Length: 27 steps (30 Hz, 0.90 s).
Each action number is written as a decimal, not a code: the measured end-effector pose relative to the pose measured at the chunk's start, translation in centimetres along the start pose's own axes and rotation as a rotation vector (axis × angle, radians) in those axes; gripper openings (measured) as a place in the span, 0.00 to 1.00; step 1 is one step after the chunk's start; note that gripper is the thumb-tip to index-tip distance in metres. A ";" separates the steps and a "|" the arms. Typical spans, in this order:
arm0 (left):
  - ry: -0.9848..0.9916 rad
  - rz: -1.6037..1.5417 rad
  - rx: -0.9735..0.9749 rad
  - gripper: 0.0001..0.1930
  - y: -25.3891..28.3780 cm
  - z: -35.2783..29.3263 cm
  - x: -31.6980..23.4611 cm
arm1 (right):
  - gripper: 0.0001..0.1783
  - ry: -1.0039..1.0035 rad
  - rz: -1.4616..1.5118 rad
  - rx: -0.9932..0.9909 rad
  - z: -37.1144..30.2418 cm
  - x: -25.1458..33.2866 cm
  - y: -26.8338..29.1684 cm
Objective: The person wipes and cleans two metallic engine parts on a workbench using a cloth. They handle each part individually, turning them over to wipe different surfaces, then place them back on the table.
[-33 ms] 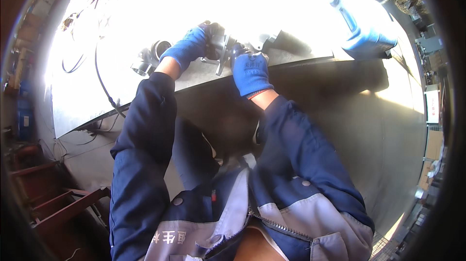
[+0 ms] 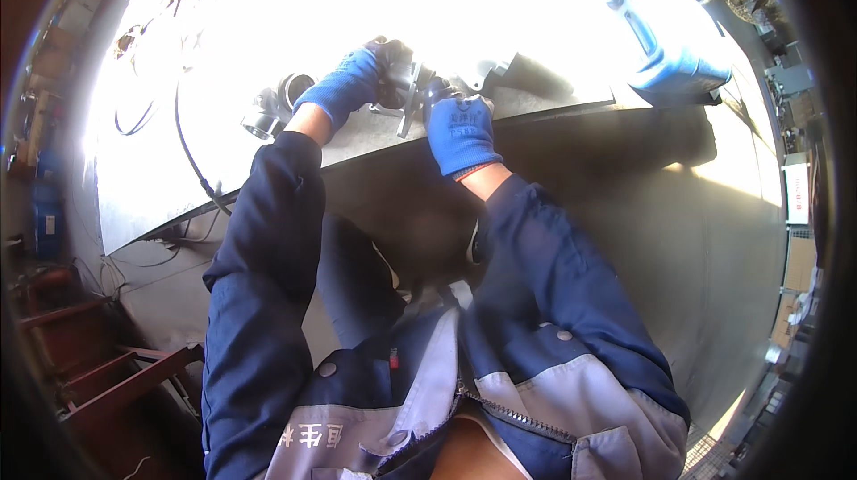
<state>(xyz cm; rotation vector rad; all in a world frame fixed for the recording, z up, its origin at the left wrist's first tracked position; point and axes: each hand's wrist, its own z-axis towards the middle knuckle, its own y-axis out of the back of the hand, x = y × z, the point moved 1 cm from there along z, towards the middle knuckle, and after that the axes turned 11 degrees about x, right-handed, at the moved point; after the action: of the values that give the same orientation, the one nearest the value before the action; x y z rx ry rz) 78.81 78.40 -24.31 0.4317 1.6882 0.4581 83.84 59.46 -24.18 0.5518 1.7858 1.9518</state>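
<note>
Fingers of the left hand [image 2: 361,77] are wrapped around the body of a flanged fitting [image 2: 412,92], grasping it; those of the right hand [image 2: 461,123] are bent close against its other side, though I cannot tell whether they grip it or only touch it. With the blue jug [image 2: 683,74] as landmark, this fitting is well to its left, over the near part of the table [image 2: 357,148].

The fitting is grey metal, with a rounded, dull-shaded body and one thin flat plate standing upright across its end; glare and the gloves [image 2: 344,92] hide part of its outline. Two gloves are worn, blue knit over the backs, dark at the fingertips. The jug is one piece of blue plastic with a long handle.

Between jug and hands lies one more metal part [image 2: 489,74], pale and lug-shaped, beside a dark shape blurred by glare. Farthest left of the jug, past the left hand, grey tubular metalwork [image 2: 268,112] shows two round openings; whether it is one piece or two, I cannot tell. Farther left again, one thin black hose [image 2: 183,136] curves over the sheet-like, smooth tabletop.
</note>
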 end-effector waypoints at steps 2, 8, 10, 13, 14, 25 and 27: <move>0.006 -0.058 0.023 0.38 0.3 0.6 0.2 | 0.08 -0.016 0.026 -0.052 -0.1 0.1 -0.5; 0.156 -0.009 0.087 0.35 1.1 1.4 -0.6 | 0.10 0.005 0.049 0.105 -1.7 0.1 -1.9; 0.274 -0.122 0.107 0.28 1.2 1.3 -1.7 | 0.09 0.113 0.094 0.125 -4.6 -0.4 -7.2; 0.286 -0.191 0.030 0.14 1.2 0.2 -2.0 | 0.10 0.003 0.272 0.196 -5.8 -1.2 -7.6; 0.379 -0.375 0.059 0.15 0.8 -0.9 -5.1 | 0.11 -0.041 0.306 0.110 -6.2 -1.7 -5.9; 0.206 0.269 -0.106 0.15 2.5 -5.2 -1.6 | 0.19 0.099 0.397 0.098 5.3 -2.5 2.6; -0.014 0.077 -0.195 0.16 1.2 -4.9 3.1 | 0.15 0.134 0.310 0.115 5.6 -1.9 2.8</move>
<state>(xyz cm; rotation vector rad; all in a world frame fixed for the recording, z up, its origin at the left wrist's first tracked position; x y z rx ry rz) 73.48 80.75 -25.55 0.3567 1.5999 0.6684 88.43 62.79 -20.89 0.7944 2.0046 2.1419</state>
